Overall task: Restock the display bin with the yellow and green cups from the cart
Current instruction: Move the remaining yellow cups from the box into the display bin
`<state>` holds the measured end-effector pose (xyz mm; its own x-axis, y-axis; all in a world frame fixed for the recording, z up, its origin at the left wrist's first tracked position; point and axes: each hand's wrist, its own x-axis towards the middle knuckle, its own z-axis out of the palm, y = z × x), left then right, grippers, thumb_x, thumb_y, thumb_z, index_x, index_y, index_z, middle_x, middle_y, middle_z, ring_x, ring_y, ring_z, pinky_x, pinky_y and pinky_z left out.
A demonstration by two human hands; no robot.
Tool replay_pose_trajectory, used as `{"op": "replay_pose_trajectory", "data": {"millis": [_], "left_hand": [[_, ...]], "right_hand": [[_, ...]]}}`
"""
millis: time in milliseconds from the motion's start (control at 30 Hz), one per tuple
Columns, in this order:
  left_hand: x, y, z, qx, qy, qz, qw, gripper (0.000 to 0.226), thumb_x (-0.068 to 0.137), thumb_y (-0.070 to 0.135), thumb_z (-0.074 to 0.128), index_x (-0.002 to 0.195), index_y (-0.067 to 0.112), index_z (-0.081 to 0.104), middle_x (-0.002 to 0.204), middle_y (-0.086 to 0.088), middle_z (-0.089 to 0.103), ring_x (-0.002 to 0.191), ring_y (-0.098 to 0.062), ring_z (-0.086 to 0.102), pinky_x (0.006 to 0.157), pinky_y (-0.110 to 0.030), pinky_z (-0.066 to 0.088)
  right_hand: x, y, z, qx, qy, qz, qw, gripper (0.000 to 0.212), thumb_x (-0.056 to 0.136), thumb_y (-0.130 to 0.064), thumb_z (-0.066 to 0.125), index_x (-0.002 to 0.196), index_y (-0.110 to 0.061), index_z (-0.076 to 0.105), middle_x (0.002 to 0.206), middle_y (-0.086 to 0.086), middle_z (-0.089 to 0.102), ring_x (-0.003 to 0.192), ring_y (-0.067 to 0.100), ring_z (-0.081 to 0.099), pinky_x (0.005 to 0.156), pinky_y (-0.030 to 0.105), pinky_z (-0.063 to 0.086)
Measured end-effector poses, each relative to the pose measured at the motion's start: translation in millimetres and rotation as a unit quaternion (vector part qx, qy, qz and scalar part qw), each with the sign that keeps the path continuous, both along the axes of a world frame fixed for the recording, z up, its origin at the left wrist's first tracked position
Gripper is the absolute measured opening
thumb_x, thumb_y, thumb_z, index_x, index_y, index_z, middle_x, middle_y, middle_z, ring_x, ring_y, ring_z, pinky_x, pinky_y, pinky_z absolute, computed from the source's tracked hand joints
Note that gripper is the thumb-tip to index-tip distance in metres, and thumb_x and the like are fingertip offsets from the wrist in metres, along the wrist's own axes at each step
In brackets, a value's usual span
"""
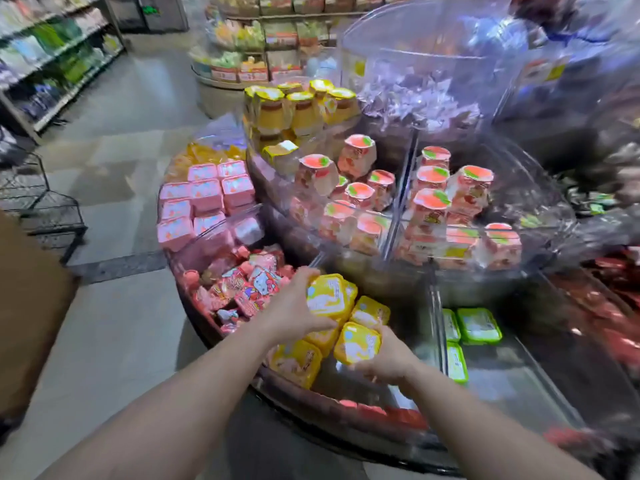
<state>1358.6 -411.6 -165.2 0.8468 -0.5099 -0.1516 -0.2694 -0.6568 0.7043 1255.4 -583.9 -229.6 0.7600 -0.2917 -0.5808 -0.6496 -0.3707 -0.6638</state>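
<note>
Shelving (52, 60) of blurred packages is running along the far left, with a black wire basket (48, 206) standing on the floor below it. Moving rightward, pink square tubs (204, 199) are sitting stacked in one compartment of the round display bin (346, 400), and small pink wrapped sweets (242, 289) are filling the compartment just in front of them.

Next, the left hand (294, 306) is reaching into the yellow-cup compartment; its grip is grasping a yellow cup (327, 295), fingers curling over the far edge and thumb pressing the near side, holding it above the other yellow cups (298, 362) that are lying in the bin. Just beside it, the right hand (388, 358) is grasping a second yellow cup (356, 342) from below and from the right, fingers wrapping its near edge, the cup tilting up toward the camera. The two held cups are nearly touching each other.

Beyond a clear divider (437, 327), green cups (478, 325) are lying in the neighbouring compartment, three of them showing, well apart from both hands. Above, on the upper tier, orange-lidded cups (433, 199) and yellow-lidded jars (301, 109) are standing behind clear walls. Red packages (616, 296) are blurring at the far right.
</note>
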Motion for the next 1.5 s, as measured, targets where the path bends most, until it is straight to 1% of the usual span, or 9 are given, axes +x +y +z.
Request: {"op": "replay_pose_trajectory", "data": {"millis": [100, 200, 400, 533, 633, 767, 1033, 1300, 1500], "left_hand": [[6, -3, -8, -0.016, -0.007, -0.022, 1.000, 0.093, 0.062, 0.035, 0.087, 0.137, 0.024, 0.034, 0.126, 0.008, 0.043, 0.114, -0.009, 0.044, 0.089, -0.020, 0.033], [4, -1, -13, -0.021, 0.003, -0.041, 0.999, 0.093, 0.062, 0.034, 0.087, 0.138, 0.025, 0.034, 0.130, 0.005, 0.045, 0.115, -0.011, 0.044, 0.090, -0.021, 0.033], [1, 2, -17, -0.013, 0.016, -0.062, 0.998, 0.095, 0.063, 0.031, 0.087, 0.140, 0.021, 0.033, 0.137, 0.001, 0.043, 0.121, -0.014, 0.044, 0.091, -0.020, 0.032], [-4, 2, -20, -0.004, 0.034, -0.084, 0.996, 0.094, 0.063, 0.031, 0.087, 0.140, 0.022, 0.033, 0.137, 0.002, 0.041, 0.123, -0.015, 0.042, 0.096, -0.024, 0.036], [-4, 0, -22, 0.015, 0.050, -0.096, 0.994, 0.095, 0.063, 0.034, 0.087, 0.139, 0.028, 0.031, 0.140, 0.002, 0.039, 0.124, -0.016, 0.042, 0.100, -0.030, 0.039], [-9, -7, -24, 0.055, 0.037, -0.144, 0.987, 0.100, 0.059, 0.038, 0.087, 0.140, 0.028, 0.031, 0.137, 0.002, 0.044, 0.117, -0.015, 0.048, 0.092, -0.027, 0.042], [4, -2, -21, 0.091, 0.096, -0.261, 0.956, 0.091, 0.070, 0.034, 0.081, 0.144, 0.035, 0.028, 0.148, 0.007, 0.034, 0.128, -0.015, 0.043, 0.096, -0.032, 0.048], [3, -5, -29, 0.124, -0.022, -0.219, 0.968, 0.054, 0.095, 0.020, 0.051, 0.146, 0.017, 0.033, 0.152, -0.004, 0.032, 0.139, -0.022, 0.029, 0.115, -0.041, 0.027], [5, -11, -39, 0.149, -0.044, -0.201, 0.967, 0.057, 0.098, 0.022, 0.049, 0.150, 0.017, 0.025, 0.156, -0.003, 0.024, 0.145, -0.020, 0.019, 0.117, -0.037, 0.017]], "right_hand": [[-5, 5, -14, -0.020, 0.029, 0.000, 0.999, 0.090, 0.058, -0.025, 0.089, 0.131, -0.013, 0.038, 0.116, -0.002, 0.057, 0.098, 0.016, 0.059, 0.080, 0.033, 0.054], [-6, 17, -19, -0.017, 0.046, -0.028, 0.998, 0.098, 0.065, -0.016, 0.085, 0.143, -0.012, 0.025, 0.118, 0.005, 0.055, 0.091, 0.019, 0.056, 0.066, 0.029, 0.050], [-2, 28, -22, -0.016, 0.021, -0.126, 0.992, 0.025, 0.069, -0.007, 0.075, 0.092, -0.011, 0.066, 0.084, 0.006, 0.068, 0.055, 0.010, 0.059, 0.042, 0.014, 0.043], [-9, 22, -17, 0.067, 0.059, -0.138, 0.986, 0.066, 0.079, -0.004, 0.071, 0.136, 0.000, 0.038, 0.118, 0.014, 0.064, 0.088, 0.023, 0.064, 0.073, 0.032, 0.051], [-10, 16, -7, -0.016, 0.016, -0.156, 0.988, 0.073, 0.088, -0.023, 0.067, 0.147, -0.003, 0.029, 0.136, 0.009, 0.053, 0.115, 0.026, 0.058, 0.094, 0.034, 0.046], [-7, 21, 18, 0.165, -0.096, -0.260, 0.946, 0.033, 0.092, -0.033, 0.060, 0.120, -0.014, 0.061, 0.103, 0.006, 0.066, 0.071, 0.017, 0.062, 0.066, 0.030, 0.053], [-37, 4, 16, 0.134, 0.010, -0.160, 0.978, 0.011, 0.083, -0.008, 0.071, 0.093, -0.011, 0.067, 0.086, 0.010, 0.072, 0.070, 0.022, 0.068, 0.066, 0.034, 0.059], [-22, 18, -10, 0.043, 0.150, -0.048, 0.987, 0.011, 0.084, -0.002, 0.057, 0.084, -0.004, 0.068, 0.075, 0.016, 0.067, 0.055, 0.019, 0.058, 0.054, 0.028, 0.046], [-11, 27, -18, 0.009, 0.175, 0.010, 0.984, 0.027, 0.085, -0.006, 0.052, 0.104, 0.003, 0.068, 0.093, 0.014, 0.071, 0.071, 0.023, 0.060, 0.065, 0.032, 0.050]]}}
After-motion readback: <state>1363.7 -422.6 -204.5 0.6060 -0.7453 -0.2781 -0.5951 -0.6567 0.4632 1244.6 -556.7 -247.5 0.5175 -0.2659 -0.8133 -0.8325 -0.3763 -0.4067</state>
